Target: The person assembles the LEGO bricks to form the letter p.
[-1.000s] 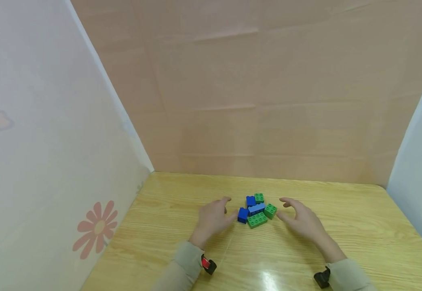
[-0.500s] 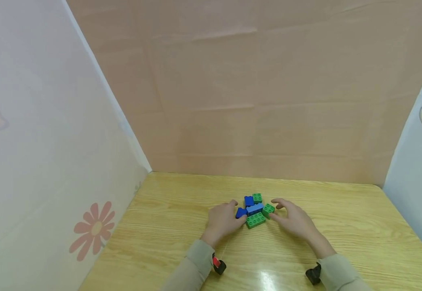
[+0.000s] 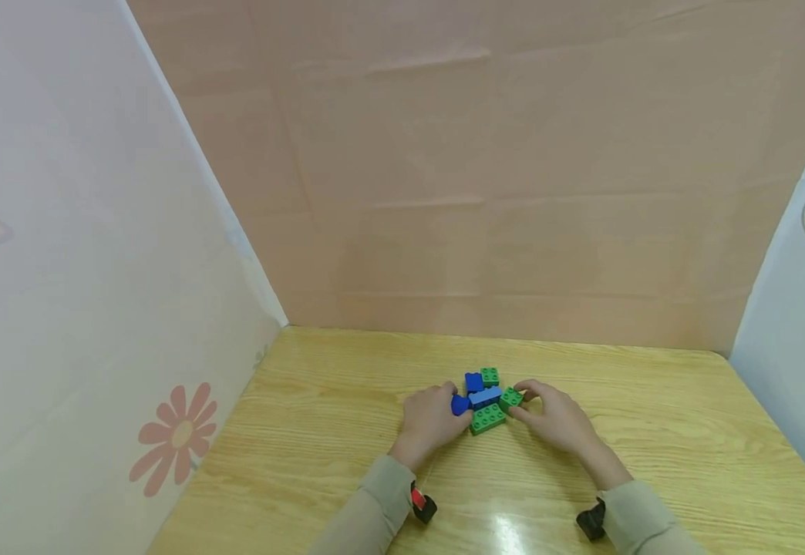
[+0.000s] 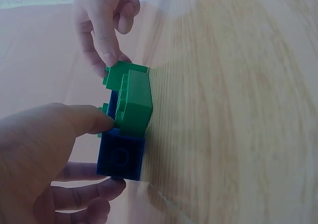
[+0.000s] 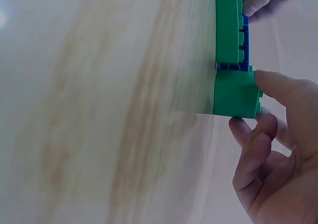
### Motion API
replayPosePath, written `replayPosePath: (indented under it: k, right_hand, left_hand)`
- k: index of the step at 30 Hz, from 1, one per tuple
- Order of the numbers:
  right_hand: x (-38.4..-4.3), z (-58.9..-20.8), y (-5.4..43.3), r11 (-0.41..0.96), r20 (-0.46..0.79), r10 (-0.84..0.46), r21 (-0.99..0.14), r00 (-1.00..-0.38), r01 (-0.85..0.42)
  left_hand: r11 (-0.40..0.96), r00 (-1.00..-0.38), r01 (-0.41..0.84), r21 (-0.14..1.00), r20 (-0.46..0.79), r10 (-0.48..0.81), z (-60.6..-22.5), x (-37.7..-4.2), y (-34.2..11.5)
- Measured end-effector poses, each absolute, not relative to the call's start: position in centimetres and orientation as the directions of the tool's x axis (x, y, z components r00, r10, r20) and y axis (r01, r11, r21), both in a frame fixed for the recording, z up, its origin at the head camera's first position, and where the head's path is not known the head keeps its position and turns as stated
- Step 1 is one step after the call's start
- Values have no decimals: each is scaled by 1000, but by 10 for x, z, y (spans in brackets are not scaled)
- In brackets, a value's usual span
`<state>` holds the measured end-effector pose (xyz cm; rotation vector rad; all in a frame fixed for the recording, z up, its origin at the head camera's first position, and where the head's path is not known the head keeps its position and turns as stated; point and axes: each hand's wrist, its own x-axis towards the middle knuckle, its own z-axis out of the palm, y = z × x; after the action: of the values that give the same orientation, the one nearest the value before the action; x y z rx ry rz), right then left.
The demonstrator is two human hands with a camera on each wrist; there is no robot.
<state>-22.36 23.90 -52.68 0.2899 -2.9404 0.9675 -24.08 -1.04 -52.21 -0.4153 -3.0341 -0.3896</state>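
Pinching the outer blue block [image 3: 459, 405] between thumb and fingertip, the left hand [image 3: 430, 420] has its grip narrowed to that block's width at the left end of the cluster; the right hand's [image 3: 558, 420] grip is drawn in likewise, thumb and finger on the square green block [image 3: 511, 398] at the right end. Between them on the wood-grained surface [image 3: 333, 401] lie a long blue block [image 3: 486, 398] and, nearer the person, a long green block [image 3: 489, 418]. The pieces look like hard plastic: probably light, stiff, a little slick, and unlikely to break. Opposite flat sides should give the surest hold, clear of the studs. The outer blue block shows its hollow underside to the left wrist camera, so its thin rim probably offers less to press against.
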Motion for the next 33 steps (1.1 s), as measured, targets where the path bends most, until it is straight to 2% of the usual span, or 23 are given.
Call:
replayPosePath:
  k: [13, 33]
  right_hand:
    - [-225, -528, 238, 775, 98, -143, -607, -985, -173]
    - [-221, -523, 243, 785, 150, -122, -590, -981, -188]
  left_hand:
    - [925, -967, 250, 287, 110, 228, -526, -238, -12]
    - [906, -950, 291, 306, 201, 238, -527, -235, -22]
